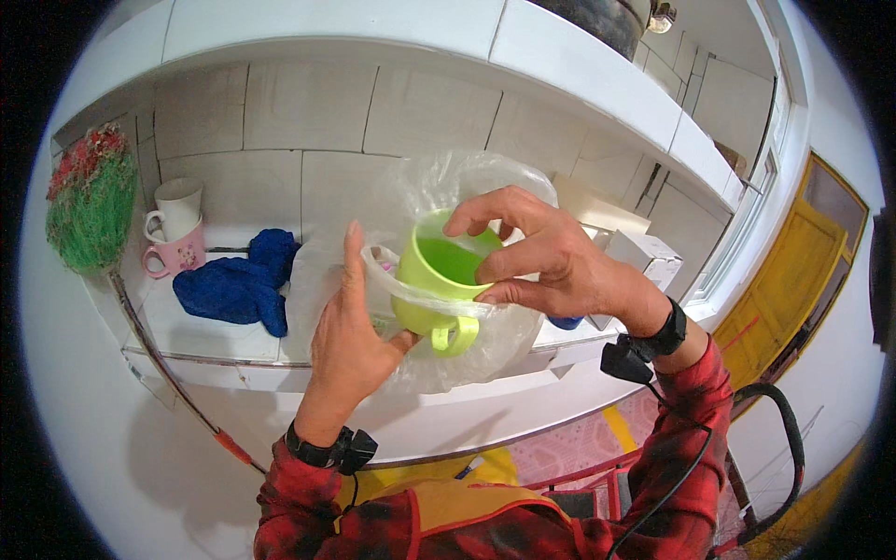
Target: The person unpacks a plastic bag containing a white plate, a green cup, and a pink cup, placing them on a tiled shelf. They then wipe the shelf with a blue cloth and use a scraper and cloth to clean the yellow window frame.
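A lime green mug [425, 308] sits tilted in the mouth of a clear plastic bag [514, 343], its open top facing me and its handle pointing down. My right hand [542, 255] pinches the near right rim, with the thumb outside and the curled fingers over the opening. On the left side, my left hand [353, 329] holds the bag beside the mug. Its thumb reaches toward the mug's base and one finger points up; the other fingers are hidden. The bag's rolled edge crosses the front of the mug. Other items in the bag show only faintly.
On the tiled shelf [238, 346] lies a dark blue cloth [227, 290], near a white mug [178, 203] stacked in a pink mug [183, 248]. A green and red broom [94, 203] leans at left. White boxes [644, 259] stand at right. A ledge [392, 31] overhangs the shelf.
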The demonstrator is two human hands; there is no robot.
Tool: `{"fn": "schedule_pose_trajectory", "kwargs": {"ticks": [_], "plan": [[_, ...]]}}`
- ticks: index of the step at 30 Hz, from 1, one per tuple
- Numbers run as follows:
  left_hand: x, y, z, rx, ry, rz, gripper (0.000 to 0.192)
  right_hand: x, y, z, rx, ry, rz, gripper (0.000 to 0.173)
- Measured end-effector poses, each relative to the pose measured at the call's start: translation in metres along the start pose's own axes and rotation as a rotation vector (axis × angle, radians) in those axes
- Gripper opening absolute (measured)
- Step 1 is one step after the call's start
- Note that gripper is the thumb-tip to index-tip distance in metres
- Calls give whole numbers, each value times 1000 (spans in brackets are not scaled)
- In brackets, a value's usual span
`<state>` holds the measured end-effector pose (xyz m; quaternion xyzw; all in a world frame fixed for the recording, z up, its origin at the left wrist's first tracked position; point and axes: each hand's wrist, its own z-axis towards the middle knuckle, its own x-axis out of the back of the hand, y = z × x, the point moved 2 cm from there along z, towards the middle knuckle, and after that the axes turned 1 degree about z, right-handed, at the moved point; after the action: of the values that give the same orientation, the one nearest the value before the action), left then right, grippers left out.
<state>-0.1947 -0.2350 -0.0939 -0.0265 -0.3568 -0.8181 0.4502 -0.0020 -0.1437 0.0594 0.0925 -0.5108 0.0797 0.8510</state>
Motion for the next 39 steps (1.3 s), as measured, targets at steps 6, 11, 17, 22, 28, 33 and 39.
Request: {"fn": "schedule_pose_trajectory", "kwargs": {"ticks": [6, 11, 17, 22, 28, 33, 39], "plan": [[-2, -1, -3, -10, -93, -195, 133, -6, -4, -12, -136, 43, 164, 19], [-12, 4, -24, -133, -282, -345, 148, -29, -19, -20, 12, 47, -70, 20], [-17, -2, -37, -128, -330, -454, 160, -38, -19, -25, -9, 82, 141, 18], [-16, -6, -51, -201, -393, -499, 164, -35, -4, -27, -57, 102, 121, 15], [6, -8, -76, -173, -532, -582, 173, -35, 37, -33, -118, 121, -337, 8], [23, -22, -103, -146, -294, -670, 151, -40, 51, -39, -183, 58, -287, 8], [82, -40, -108, -111, 554, -164, 138, -36, 27, -52, 16, 89, -171, 18]]}}
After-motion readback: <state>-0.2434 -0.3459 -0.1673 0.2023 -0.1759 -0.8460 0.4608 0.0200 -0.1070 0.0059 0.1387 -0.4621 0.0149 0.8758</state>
